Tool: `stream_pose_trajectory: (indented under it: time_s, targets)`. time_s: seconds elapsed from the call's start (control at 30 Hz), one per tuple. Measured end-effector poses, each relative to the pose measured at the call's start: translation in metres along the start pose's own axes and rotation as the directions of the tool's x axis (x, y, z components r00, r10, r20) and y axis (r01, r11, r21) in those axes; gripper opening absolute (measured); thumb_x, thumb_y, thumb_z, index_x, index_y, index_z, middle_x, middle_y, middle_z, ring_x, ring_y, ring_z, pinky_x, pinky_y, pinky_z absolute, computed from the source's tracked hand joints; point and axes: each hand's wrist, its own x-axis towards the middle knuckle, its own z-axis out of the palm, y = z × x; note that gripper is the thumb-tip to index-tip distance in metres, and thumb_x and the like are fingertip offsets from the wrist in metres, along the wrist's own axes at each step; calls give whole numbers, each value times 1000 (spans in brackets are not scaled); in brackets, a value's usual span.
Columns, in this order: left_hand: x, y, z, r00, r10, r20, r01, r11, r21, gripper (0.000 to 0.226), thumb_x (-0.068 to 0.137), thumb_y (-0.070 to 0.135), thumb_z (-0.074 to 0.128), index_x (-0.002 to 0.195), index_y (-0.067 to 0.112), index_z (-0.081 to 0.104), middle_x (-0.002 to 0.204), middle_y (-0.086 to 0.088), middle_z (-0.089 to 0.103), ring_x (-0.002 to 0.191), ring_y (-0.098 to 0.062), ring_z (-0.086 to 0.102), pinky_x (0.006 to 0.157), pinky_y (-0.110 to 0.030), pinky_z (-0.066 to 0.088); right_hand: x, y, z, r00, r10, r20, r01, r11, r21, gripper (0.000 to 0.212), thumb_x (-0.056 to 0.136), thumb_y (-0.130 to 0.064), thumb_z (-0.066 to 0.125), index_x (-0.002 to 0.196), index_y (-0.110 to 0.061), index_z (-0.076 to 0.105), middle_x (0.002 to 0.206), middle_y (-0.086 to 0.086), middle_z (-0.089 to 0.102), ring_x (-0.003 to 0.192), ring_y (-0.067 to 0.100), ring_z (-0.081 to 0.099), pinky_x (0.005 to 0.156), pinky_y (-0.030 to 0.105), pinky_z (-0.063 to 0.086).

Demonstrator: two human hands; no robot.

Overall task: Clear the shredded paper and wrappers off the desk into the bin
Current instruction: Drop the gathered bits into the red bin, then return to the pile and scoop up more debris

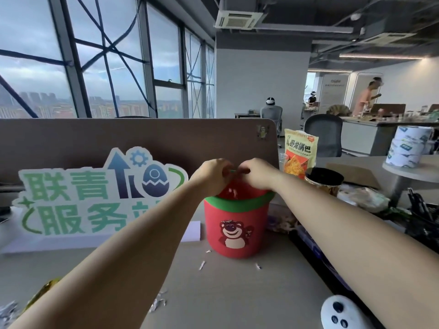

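A small red bin (pixel 234 230) with a green rim and a bear picture stands on the desk (pixel 225 293) in front of the partition. Both hands meet above its far rim. My left hand (pixel 210 175) and my right hand (pixel 255 173) have their fingers curled and pinched together over the opening; what they pinch is too small to tell. White paper shreds show inside the bin. Loose shreds (pixel 202 265) lie on the desk before the bin, more shreds (pixel 158 303) lie nearer me, and a gold wrapper (pixel 42 293) lies at the lower left.
A green-and-white cutout sign (pixel 95 193) leans on the brown partition (pixel 142 138) left of the bin. To the right are a snack bag (pixel 299 151), a black-lined tub (pixel 324 181), crumpled bags (pixel 363 199) and a white controller (pixel 339 313). People work at far desks.
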Motion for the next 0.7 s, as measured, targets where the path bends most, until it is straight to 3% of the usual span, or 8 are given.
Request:
stream_pose_trajectory:
  time_s: [0.13, 0.37, 0.53, 0.63, 0.7]
  targets:
    - [-6, 2, -6, 999, -5, 48, 3, 999, 35, 22, 84, 26, 54, 102, 26, 68, 101, 0, 69, 94, -25, 62, 81, -38, 53, -7, -1, -4, 1000, -31, -3, 31, 1000, 2, 19, 87, -21, 58, 101, -15, 70, 107, 7, 70, 102, 23, 61, 88, 31, 47]
    - [-36, 9, -17, 1000, -1, 18, 1, 1000, 18, 26, 85, 21, 57, 108, 25, 68, 107, -2, 68, 97, -24, 62, 84, -34, 51, -36, -7, -3, 988, -63, -139, 74, 994, 78, 17, 87, -19, 60, 99, -18, 70, 107, 1, 69, 102, 16, 60, 83, 22, 39]
    - [-83, 18, -14, 988, 85, -130, -84, 996, 12, 27, 85, 20, 59, 111, 19, 66, 114, -3, 63, 104, -21, 58, 91, -30, 46, -76, -10, 15, 919, -88, -385, 152, 979, 139, 17, 87, -11, 58, 101, -13, 67, 105, 4, 65, 90, 13, 57, 81, 19, 40]
    - [-118, 14, -4, 959, 76, -272, -88, 995, -35, 23, 87, 19, 59, 108, 20, 68, 114, -1, 62, 100, -21, 60, 90, -33, 48, -105, -12, 34, 885, -115, -451, 190, 974, 125, 17, 86, -7, 58, 99, -10, 67, 99, 3, 61, 83, 10, 53, 71, 7, 36]
    - [-142, 6, 10, 963, 25, -267, -40, 998, -51, 22, 88, 20, 57, 108, 21, 67, 116, -2, 61, 107, -21, 57, 91, -33, 47, -122, -8, 54, 884, -114, -454, 189, 974, 124, 16, 85, -6, 58, 97, -10, 67, 96, 1, 60, 80, 10, 53, 69, 4, 35]
